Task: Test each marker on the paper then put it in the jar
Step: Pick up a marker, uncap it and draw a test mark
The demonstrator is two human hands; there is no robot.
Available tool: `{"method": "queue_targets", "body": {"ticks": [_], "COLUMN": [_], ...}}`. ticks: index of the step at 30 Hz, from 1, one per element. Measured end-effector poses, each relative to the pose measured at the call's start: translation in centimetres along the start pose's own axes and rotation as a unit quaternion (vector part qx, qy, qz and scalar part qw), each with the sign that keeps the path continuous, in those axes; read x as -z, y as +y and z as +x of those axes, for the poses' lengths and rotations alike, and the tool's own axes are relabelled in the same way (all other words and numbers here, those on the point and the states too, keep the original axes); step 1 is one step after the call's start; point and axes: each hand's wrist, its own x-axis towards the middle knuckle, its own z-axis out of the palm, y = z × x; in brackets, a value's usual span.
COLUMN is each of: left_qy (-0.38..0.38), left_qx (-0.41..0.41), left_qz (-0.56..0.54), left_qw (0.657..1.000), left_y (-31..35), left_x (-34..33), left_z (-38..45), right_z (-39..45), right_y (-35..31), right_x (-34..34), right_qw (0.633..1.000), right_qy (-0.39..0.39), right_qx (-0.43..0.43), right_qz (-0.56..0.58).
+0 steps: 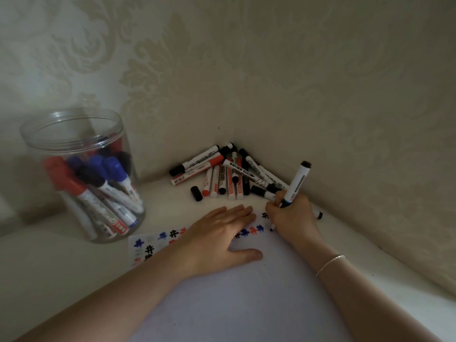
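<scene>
Two hands on your paper (246, 292): left hand (219, 239) flat with fingers straight, right hand (292, 215) gripping a black marker (294, 187) tip-down beside the marks, jar (81, 174) standing left, loose markers (229, 171) heaped in the corner.

Paper (222, 280) — repeated "井"-shaped marks in black, blue and red. A marker barrel in the jar (74, 134) reads "WHITEBOARD" — other marker print is illegible.
</scene>
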Motion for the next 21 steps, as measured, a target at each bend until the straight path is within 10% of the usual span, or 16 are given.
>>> {"method": "queue_targets", "body": {"ticks": [4, 9, 21], "left_qy": [0.043, 0.342, 0.263], "left_qx": [0.002, 0.105, 0.170], "left_qz": [-0.044, 0.012, 0.111], "left_qw": [0.998, 0.934, 0.943], "left_y": [0.2, -2.3, -4.5], "left_x": [0.2, 1.2, 0.2], "left_z": [-0.3, 0.1, 0.1], "right_z": [0.2, 0.5, 0.4], "right_y": [-0.2, -0.2, -0.6], "right_x": [0.8, 1.5, 1.8], "right_qw": [0.997, 0.984, 0.965], "right_qy": [0.025, 0.013, -0.017], "right_qx": [-0.013, -0.014, -0.019], "right_qz": [0.078, 0.180, 0.260]}}
